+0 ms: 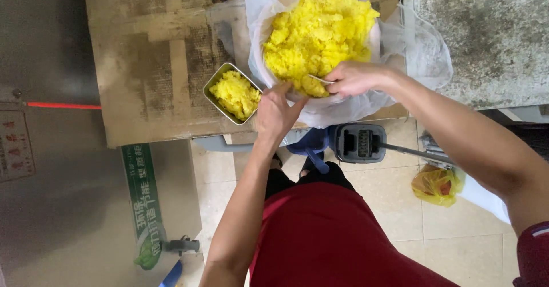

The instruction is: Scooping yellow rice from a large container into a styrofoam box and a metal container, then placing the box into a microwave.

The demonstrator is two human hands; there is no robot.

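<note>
Heaping over its rim, yellow rice [317, 27] fills the one plastic-lined basin [320, 101] at the bench's [148, 64] near edge, where the right hand [354, 78] pinches a spoon [318, 80] and the left hand [275, 111], fingers spread, touches the basin beside one rice-filled metal tin [231, 92].
</note>
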